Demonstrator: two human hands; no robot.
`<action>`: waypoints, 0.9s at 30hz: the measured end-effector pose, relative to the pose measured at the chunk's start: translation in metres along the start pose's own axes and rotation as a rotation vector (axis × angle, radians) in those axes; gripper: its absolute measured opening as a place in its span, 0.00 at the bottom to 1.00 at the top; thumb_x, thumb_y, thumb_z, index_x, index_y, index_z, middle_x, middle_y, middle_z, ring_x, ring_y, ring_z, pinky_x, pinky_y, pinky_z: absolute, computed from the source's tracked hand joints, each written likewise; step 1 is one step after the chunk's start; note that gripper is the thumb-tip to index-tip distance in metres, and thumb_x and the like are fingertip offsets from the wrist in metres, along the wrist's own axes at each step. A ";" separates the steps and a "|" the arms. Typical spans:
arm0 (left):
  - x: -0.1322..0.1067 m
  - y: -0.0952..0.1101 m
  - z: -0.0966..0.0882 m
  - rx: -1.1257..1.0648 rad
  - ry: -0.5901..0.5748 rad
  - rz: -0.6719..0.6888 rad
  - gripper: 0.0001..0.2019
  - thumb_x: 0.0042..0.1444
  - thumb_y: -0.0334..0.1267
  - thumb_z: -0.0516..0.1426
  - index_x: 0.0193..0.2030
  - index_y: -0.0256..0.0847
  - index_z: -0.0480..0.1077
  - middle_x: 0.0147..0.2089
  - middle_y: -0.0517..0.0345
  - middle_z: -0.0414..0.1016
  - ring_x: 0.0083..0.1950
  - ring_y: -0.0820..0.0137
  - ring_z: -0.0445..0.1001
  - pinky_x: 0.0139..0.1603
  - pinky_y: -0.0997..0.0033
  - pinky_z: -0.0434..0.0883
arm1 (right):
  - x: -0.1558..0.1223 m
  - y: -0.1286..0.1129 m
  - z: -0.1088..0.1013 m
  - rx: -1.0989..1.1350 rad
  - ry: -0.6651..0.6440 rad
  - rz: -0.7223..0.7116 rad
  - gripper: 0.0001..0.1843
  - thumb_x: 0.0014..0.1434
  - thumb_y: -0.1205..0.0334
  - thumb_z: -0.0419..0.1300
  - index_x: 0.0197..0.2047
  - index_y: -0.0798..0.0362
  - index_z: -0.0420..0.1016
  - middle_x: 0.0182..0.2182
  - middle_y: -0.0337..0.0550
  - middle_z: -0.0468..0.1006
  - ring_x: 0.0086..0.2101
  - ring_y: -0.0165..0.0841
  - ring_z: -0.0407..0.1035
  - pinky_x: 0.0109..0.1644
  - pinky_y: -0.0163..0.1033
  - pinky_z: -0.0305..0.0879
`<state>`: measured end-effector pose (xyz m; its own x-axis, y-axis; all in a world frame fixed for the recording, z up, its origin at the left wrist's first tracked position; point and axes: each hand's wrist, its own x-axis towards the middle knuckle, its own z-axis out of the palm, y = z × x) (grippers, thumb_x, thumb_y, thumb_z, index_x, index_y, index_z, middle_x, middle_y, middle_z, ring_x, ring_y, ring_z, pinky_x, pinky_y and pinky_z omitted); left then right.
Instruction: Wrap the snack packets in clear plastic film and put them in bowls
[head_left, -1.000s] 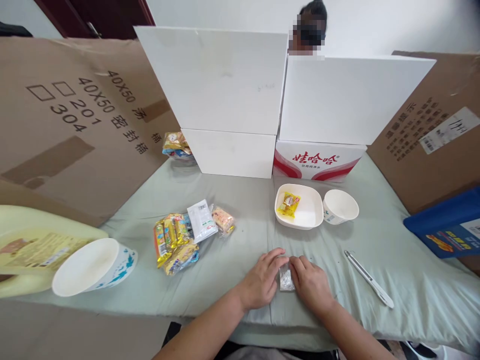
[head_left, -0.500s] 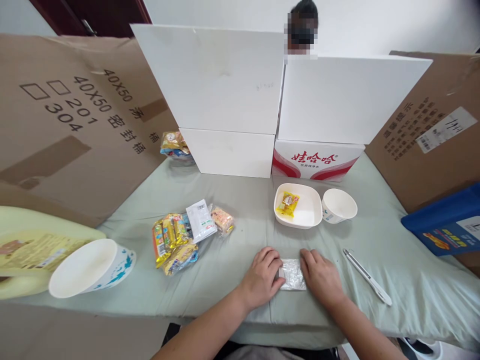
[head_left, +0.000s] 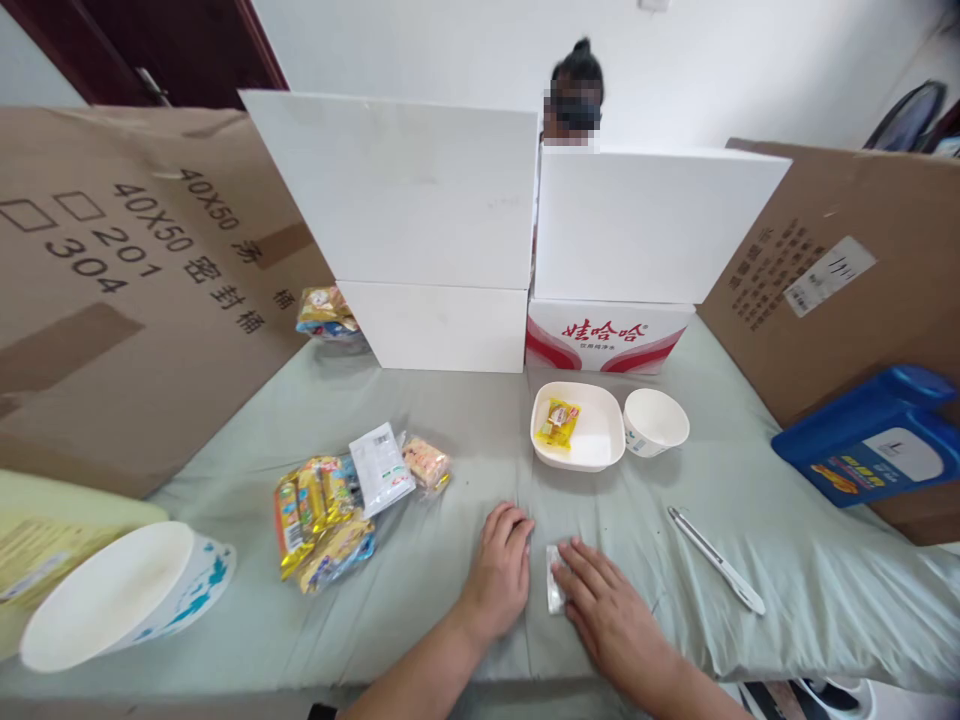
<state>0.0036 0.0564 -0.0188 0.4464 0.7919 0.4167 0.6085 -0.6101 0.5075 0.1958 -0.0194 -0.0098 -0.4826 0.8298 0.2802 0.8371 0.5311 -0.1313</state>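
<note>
On the cloth, my right hand (head_left: 604,595) lies flat with its fingers stretched out, pressing over a small, narrow piece of clear crinkled plastic wrap (head_left: 554,582). Only the left strip of this plastic shows; the rest is under my fingers. My left hand (head_left: 501,560) rests on the cloth just left of it, fingers extended and slightly bent, holding nothing and apart from the plastic. A white utility knife (head_left: 716,560) lies to the right of my right hand. Beyond my hands stands a white plastic dish (head_left: 600,440) with a yellow wrapped snack (head_left: 559,424) in it.
A paper bowl (head_left: 656,420) touches the dish. Snack packets (head_left: 319,510) and a white sachet (head_left: 381,468) lie left. A large paper tub (head_left: 120,600) lies tilted at far left. White boxes (head_left: 435,200) form a back wall; a person's head shows behind. A blue bottle (head_left: 877,440) leans right.
The plastic, earlier a wider flat piece between both hands, now shows as a narrow strip. My right hand has moved over it, and my left hand has come off it. The camera view has shifted.
</note>
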 end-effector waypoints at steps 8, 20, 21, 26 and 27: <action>-0.004 -0.011 0.012 0.059 0.067 0.044 0.16 0.58 0.29 0.50 0.51 0.41 0.71 0.51 0.46 0.72 0.57 0.55 0.69 0.55 0.49 0.73 | 0.013 0.085 -0.076 -0.102 0.263 0.095 0.17 0.65 0.68 0.50 0.53 0.50 0.73 0.50 0.47 0.77 0.51 0.37 0.68 0.55 0.45 0.66; 0.004 0.002 0.003 0.013 -0.013 -0.002 0.20 0.50 0.23 0.52 0.49 0.40 0.70 0.50 0.45 0.70 0.56 0.55 0.67 0.58 0.46 0.69 | 0.140 0.224 -0.075 -0.060 -0.606 0.664 0.19 0.64 0.54 0.58 0.54 0.54 0.69 0.51 0.47 0.71 0.45 0.36 0.70 0.48 0.47 0.70; 0.004 0.005 0.003 0.000 -0.024 -0.017 0.20 0.49 0.23 0.52 0.49 0.39 0.69 0.50 0.45 0.70 0.56 0.55 0.67 0.58 0.46 0.69 | 0.142 0.226 -0.070 -0.048 -0.636 0.652 0.19 0.64 0.54 0.58 0.54 0.54 0.68 0.51 0.47 0.71 0.46 0.36 0.70 0.48 0.47 0.70; 0.006 0.010 -0.002 -0.088 0.008 -0.044 0.18 0.46 0.24 0.55 0.45 0.38 0.71 0.47 0.47 0.71 0.53 0.58 0.68 0.57 0.51 0.69 | 0.141 0.235 -0.072 -0.029 -0.552 0.582 0.08 0.59 0.60 0.62 0.39 0.56 0.77 0.35 0.44 0.78 0.32 0.30 0.73 0.37 0.36 0.68; 0.006 0.009 -0.008 -0.123 0.023 -0.029 0.16 0.47 0.25 0.55 0.44 0.38 0.71 0.46 0.48 0.71 0.52 0.60 0.69 0.56 0.54 0.70 | 0.136 0.237 -0.077 -0.034 -0.481 0.568 0.04 0.56 0.64 0.63 0.35 0.54 0.79 0.31 0.44 0.78 0.28 0.29 0.72 0.33 0.34 0.65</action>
<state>0.0067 0.0554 -0.0057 0.4135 0.8092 0.4174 0.5348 -0.5869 0.6079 0.3481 0.2063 0.0704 -0.0262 0.9623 -0.2706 0.9949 -0.0012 -0.1006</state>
